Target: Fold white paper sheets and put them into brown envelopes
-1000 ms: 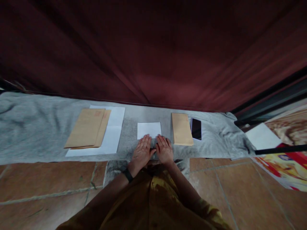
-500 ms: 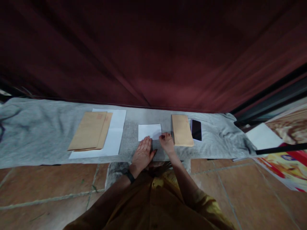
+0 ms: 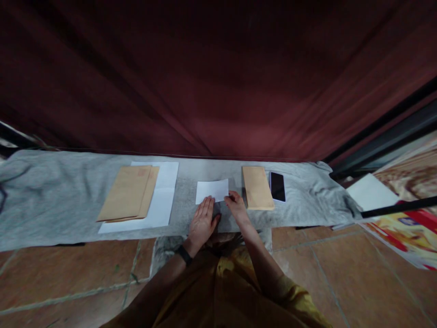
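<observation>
A small white piece of paper (image 3: 212,189), perhaps folded, lies on the grey cloth in front of me. My left hand (image 3: 202,221) rests flat with its fingertips on the paper's near edge, fingers stretched out and thumb apart. At the near right corner, my right hand (image 3: 236,206) has its fingers pinched on the paper, and that corner looks slightly raised. Just right of this hand lies a brown envelope (image 3: 257,187).
Brown envelopes (image 3: 124,193) overlap a larger white sheet (image 3: 166,193) on the left. A phone (image 3: 277,187) lies beyond the right-hand envelope. Grey cloth (image 3: 54,196) covers the narrow table, with a dark red curtain (image 3: 218,114) behind. A black bar (image 3: 399,207) crosses at the right.
My right fingers have closed on the paper's near right corner, and its right side has lifted a little. My left hand stays flat on the near edge. The view has shifted slightly.
</observation>
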Motion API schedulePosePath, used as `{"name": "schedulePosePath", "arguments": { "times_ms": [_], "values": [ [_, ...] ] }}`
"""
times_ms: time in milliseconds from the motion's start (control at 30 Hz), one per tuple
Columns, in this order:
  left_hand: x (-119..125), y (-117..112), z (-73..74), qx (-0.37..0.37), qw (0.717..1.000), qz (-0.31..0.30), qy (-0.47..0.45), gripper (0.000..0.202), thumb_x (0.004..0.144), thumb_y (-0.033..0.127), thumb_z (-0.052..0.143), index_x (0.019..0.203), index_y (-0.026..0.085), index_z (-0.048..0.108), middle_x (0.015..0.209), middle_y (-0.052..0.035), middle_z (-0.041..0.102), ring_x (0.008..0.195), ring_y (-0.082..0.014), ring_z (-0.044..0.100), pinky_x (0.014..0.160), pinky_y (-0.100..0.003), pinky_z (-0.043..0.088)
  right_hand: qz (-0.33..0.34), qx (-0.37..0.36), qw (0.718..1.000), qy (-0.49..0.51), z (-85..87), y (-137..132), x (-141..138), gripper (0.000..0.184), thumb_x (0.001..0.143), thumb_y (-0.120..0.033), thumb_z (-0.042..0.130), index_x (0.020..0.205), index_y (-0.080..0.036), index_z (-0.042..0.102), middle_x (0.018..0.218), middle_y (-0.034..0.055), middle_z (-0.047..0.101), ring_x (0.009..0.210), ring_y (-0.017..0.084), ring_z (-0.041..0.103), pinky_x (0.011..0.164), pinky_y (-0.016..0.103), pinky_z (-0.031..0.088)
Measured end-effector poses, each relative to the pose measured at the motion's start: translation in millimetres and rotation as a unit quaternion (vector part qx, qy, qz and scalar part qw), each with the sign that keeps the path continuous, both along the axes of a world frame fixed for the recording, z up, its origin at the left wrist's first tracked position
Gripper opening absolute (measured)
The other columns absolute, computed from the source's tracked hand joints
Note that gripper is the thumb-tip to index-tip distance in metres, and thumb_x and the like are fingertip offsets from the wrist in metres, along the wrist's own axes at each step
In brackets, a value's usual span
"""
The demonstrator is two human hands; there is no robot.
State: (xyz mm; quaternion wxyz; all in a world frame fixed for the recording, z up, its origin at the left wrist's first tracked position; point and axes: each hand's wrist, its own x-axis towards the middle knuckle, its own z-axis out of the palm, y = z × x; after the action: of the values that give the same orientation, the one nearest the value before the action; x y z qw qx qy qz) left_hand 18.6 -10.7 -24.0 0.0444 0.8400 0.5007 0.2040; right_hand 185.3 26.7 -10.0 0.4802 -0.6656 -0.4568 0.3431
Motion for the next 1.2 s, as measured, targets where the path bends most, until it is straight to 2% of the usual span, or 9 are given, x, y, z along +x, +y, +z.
{"name": "schedulePosePath", "arguments": {
  "times_ms": [200,333,500,667,767,867,967,1067,1200],
  "values": [
    [4,20,38.5,-0.010,0.994,0.073,-0.079,0.058,0.100,0.029,0.043,0.153,0.008,0.038,0.155,-0.0221,0.047,0.144,-0.0303,0.046,0.114,-0.045,0.044,0.086,0.071,0.994,0.010,46.2,-21,-26,0.025,0.088,-0.035,0.056,0.107,-0.023,0.068,0.090,0.0012,0.073,0.080,0.017,0.066,0.075,0.028,0.054],
    [1,32,62.8,-0.080,0.973,0.104,-0.189,0.047,0.100,0.026,0.042,0.144,0.014,0.052,0.143,-0.0176,0.061,0.128,-0.0291,0.061,0.106,-0.044,0.049,0.115,0.090,0.989,-0.001,63.4,-27,-33,0.030,0.094,-0.039,0.055,0.116,-0.023,0.067,0.100,0.0036,0.073,0.086,0.017,0.066,0.079,0.027,0.055],
    [-3,38,69.1,-0.204,0.826,0.198,-0.487,0.044,0.094,0.058,0.053,0.095,0.017,0.071,0.088,-0.0085,0.075,0.088,-0.0245,0.071,0.084,-0.036,0.056,-0.001,0.034,0.999,0.016,34.3,-23,-29,0.036,0.093,-0.036,0.053,0.125,-0.021,0.064,0.124,0.0101,0.068,0.105,0.020,0.067,0.089,0.032,0.056],
    [5,34,61.7,-0.274,0.680,0.193,-0.653,0.052,0.085,0.065,0.059,0.103,0.016,0.066,0.103,-0.0107,0.076,0.088,-0.0205,0.072,0.078,-0.034,0.059,-0.005,-0.063,0.989,0.137,3.9,-22,-29,0.043,0.090,-0.041,0.054,0.127,-0.021,0.062,0.099,0.0055,0.073,0.088,0.020,0.071,0.078,0.032,0.060],
    [7,30,52.6,-0.320,0.636,0.196,-0.674,0.041,0.080,0.055,0.068,0.099,0.018,0.065,0.103,-0.0104,0.076,0.088,-0.0202,0.073,0.079,-0.034,0.059,0.003,-0.059,0.976,0.207,-0.3,-21,-28,0.041,0.084,-0.045,0.058,0.115,-0.020,0.066,0.090,0.0036,0.071,0.079,0.020,0.069,0.064,0.029,0.059],
    [-3,30,40.8,-0.314,0.643,0.212,-0.665,0.041,0.073,0.050,0.074,0.097,0.017,0.065,0.094,-0.0069,0.074,0.084,-0.0191,0.072,0.077,-0.034,0.059,-0.007,-0.050,0.983,0.176,-1.9,-16,-20,0.036,0.080,-0.041,0.059,0.107,-0.019,0.067,0.084,0.0014,0.069,0.075,0.019,0.066,0.057,0.026,0.056],
    [-20,37,29.0,-0.281,0.681,0.244,-0.631,0.050,0.069,0.044,0.076,0.108,0.016,0.065,0.076,0.0003,0.068,0.070,-0.0156,0.069,0.069,-0.029,0.056,-0.009,-0.073,0.992,0.107,-4.9,-11,-10,0.034,0.081,-0.035,0.055,0.108,-0.018,0.067,0.074,-0.0018,0.065,0.066,0.016,0.062,0.053,0.024,0.053],
    [-33,42,21.2,-0.269,0.749,0.256,-0.549,0.054,0.072,0.036,0.072,0.121,0.015,0.062,0.064,0.0052,0.062,0.059,-0.0145,0.063,0.061,-0.027,0.051,0.000,-0.083,0.995,0.048,-7.2,-9,-4,0.032,0.083,-0.030,0.055,0.110,-0.019,0.067,0.076,-0.0019,0.067,0.066,0.016,0.063,0.056,0.024,0.052],
    [-38,38,20.1,-0.241,0.869,0.246,-0.355,0.048,0.078,0.031,0.066,0.124,0.017,0.065,0.073,-0.0005,0.069,0.065,-0.0191,0.065,0.065,-0.031,0.051,0.009,-0.076,0.989,-0.125,-6.0,-11,-1,0.029,0.087,-0.021,0.055,0.113,-0.022,0.069,0.090,0.0024,0.074,0.083,0.019,0.070,0.073,0.026,0.054]
  ]
}}
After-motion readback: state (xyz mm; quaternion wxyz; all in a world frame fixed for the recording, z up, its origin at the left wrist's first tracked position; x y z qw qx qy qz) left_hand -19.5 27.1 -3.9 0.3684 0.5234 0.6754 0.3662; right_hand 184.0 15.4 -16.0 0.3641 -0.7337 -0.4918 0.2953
